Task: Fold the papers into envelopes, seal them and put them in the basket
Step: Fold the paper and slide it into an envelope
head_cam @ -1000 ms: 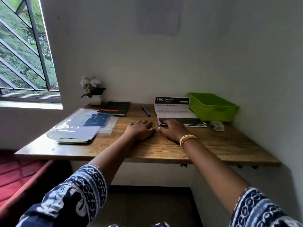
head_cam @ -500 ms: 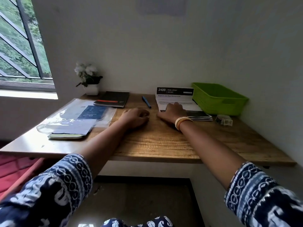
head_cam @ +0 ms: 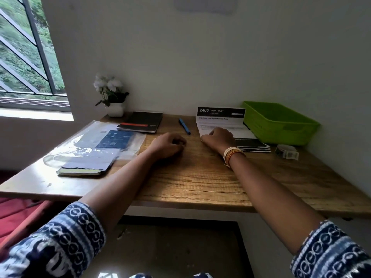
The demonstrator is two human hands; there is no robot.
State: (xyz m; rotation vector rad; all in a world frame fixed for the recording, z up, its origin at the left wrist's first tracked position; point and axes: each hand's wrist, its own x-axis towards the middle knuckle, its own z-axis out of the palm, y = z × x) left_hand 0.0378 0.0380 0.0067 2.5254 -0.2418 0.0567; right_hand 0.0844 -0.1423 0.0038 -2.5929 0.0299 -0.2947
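Left hand: my left hand [head_cam: 167, 144] rests on the bare wood of the table [head_cam: 200, 181], fingers curled under in a loose fist, its grip on nothing that I can see.
Right hand: my right hand [head_cam: 218, 137] lies on the near left part of the papers [head_cam: 222, 125], knuckles up and fingers bent; whether the fingertips pinch a sheet or only press on it I cannot tell (they are hidden under the hand).
Papers: a small stack at the back right of the table, the top sheet white with a black header band reading 2400, its far end raised; darker printed edges show at the near right corner.
Basket: the green basket [head_cam: 281, 125] stands just right of the papers, against the wall, touching or nearly touching their far corner.
Tape: a small tape roll [head_cam: 286, 151] (blurred, so I go by its shape) sits near the front corner of the basket.
Pen: a blue pen [head_cam: 184, 126] lies between my two hands and further back, apart from both.
Left side: a black notebook [head_cam: 142, 122], a clear plastic sleeve [head_cam: 90, 141] with blue booklets under it, and a white flower pot [head_cam: 113, 101] at the back corner by the window [head_cam: 26, 57].
Wrist: bangles [head_cam: 232, 154] circle my right wrist.
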